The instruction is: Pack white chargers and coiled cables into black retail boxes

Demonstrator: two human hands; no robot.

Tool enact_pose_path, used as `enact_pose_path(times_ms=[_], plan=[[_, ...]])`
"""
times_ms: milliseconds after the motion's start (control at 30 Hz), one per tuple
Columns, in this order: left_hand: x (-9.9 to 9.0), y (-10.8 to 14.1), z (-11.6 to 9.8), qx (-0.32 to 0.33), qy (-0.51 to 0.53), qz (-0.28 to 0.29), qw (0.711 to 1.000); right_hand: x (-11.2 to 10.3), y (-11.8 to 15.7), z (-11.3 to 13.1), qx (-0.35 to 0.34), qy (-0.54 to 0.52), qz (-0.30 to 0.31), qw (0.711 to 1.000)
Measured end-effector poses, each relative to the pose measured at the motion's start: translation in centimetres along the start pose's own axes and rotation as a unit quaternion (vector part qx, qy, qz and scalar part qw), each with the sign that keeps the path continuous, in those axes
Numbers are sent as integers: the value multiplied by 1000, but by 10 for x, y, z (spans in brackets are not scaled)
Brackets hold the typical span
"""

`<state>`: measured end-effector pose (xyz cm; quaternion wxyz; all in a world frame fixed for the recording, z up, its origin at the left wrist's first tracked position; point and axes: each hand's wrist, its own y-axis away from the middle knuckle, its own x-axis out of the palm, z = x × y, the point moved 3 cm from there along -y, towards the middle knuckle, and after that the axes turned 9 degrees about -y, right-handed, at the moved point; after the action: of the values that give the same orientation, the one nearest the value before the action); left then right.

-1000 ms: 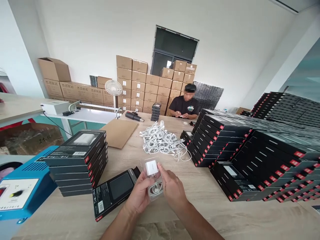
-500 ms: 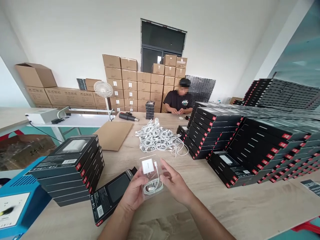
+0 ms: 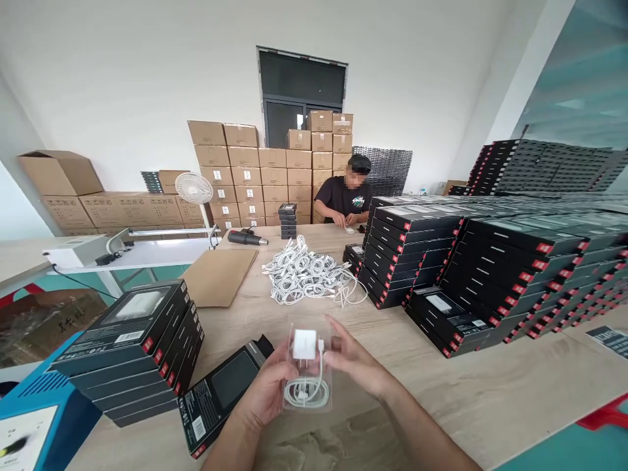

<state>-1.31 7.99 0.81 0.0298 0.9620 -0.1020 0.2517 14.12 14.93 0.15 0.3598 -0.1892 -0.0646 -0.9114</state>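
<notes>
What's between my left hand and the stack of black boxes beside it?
A single black box lies flat by your left hand, in the head view.

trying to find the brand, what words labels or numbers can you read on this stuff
Nothing here can be read for certain.
Clear pack: no readable print.
Black box by the left hand: barcode label, too small.
Stacked box: white label, too small.
Cartons: white labels, too small.
Blue machine: white panel, print blurred.

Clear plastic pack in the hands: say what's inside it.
White wall charger above coiled white cable. The left hand covers one edge of the pack, hiding whatever lies there.
</notes>
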Motion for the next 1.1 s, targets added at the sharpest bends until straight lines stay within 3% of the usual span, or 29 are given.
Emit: enact_pose_path(times_ms=[100,200,300,400,467,567,733,833,1000,1100], plan=[[8,7,0,-49,-82,-16,995,-12,11,5,-5,-43,-46,998],[-1,16,-20,-23,-229,-114,967,-27,18,-4,4,-102,-91,991],[-26,26,-58,38,-445,-216,868,-47,23,-15,-8,-206,-184,961],[-50,29,-83,-3,-628,-220,747,-61,26,-21,-31,-281,-265,922],[-60,29,-89,-45,-677,-212,703,-61,25,-23,-40,-305,-286,907],[-57,28,-86,-83,-690,-198,691,-47,17,-24,-63,-336,-293,893],[-18,29,-73,-42,-699,-171,693,-5,-6,-17,-137,-383,-277,871],[1,30,-69,-35,-730,-139,668,15,-17,-15,-155,-379,-279,869],[11,31,-68,-36,-783,-111,611,21,-22,-21,-168,-330,-302,878],[9,31,-66,-38,-794,-116,596,17,-21,-25,-168,-323,-319,875]])
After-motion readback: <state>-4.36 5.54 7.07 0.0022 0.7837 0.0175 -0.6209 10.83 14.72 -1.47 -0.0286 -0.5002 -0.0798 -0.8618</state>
